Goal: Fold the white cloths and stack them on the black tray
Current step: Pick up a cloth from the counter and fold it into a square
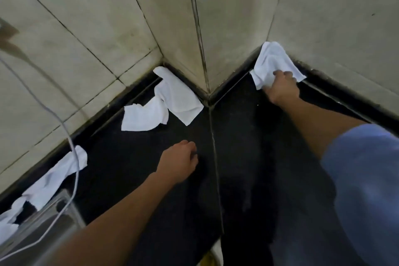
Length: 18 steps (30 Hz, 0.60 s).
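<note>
- Far-right cloth (273,60): white and crumpled. It lies at the back edge of the black surface (248,157), with its upper part up against the tiled wall (86,17).
- Right hand (281,87): reaches forward to the far-right cloth. The fingers (285,74) are curled over the cloth's lower edge and grip it. Cloth shows above the hand and to both sides of it.
- Centre cloth (172,97): white, unfolded and twisted in the middle. It lies on the surface at the projecting wall corner. One end touches the base of the wall and the other end spreads flat to the left. Whether this is one cloth or two overlapping cannot be told.
- Left cloth (54,179): white and bunched lengthwise. It lies along the wall base at the left edge of the view, well apart from the centre cloth.
- Left hand (178,162): positioned low over the surface, below the centre cloth and clear of it. The fingers are loosely curled and hold nothing. Whether the fingertips touch the surface cannot be told.
- Surface: dark, with a straight seam running from the wall corner toward the viewer, between the two forearms.
- Clear container (43,222): stands at lower left, just beside the left cloth's lower end.
- White cable (75,168): hangs down across the left cloth and the clear container.
- Blue sleeve (362,190): covers the right upper arm.
</note>
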Tool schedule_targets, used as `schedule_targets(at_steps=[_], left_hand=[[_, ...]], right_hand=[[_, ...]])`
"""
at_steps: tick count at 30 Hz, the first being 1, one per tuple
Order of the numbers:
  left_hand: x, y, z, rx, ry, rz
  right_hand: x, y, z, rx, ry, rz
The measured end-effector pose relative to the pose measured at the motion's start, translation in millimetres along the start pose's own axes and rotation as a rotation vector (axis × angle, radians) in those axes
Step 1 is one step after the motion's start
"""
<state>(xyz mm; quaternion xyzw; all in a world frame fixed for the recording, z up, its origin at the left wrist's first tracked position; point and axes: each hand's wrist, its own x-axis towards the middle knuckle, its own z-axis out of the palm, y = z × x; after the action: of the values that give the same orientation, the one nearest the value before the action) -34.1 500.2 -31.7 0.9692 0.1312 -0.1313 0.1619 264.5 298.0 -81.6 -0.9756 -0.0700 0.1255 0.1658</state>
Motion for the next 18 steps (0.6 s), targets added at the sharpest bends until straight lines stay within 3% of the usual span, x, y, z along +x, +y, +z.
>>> schedule_targets(at_steps=[3, 8, 12, 18], left_hand=[[6, -9, 12, -0.017, -0.036, -0.013], [6, -27, 22, -0.026, -0.074, -0.063], [5, -36, 23, -0.034, -0.085, -0.060], [-5, -50, 14, -0.061, -0.024, -0.040]], right_hand=[[35, 1, 17, 0.061, 0.002, 0.058], [64, 5, 35, -0.071, -0.168, 0.016], [44, -8, 28, 0.058, -0.162, 0.022], [-67, -37, 34, 0.140, -0.069, -0.344]])
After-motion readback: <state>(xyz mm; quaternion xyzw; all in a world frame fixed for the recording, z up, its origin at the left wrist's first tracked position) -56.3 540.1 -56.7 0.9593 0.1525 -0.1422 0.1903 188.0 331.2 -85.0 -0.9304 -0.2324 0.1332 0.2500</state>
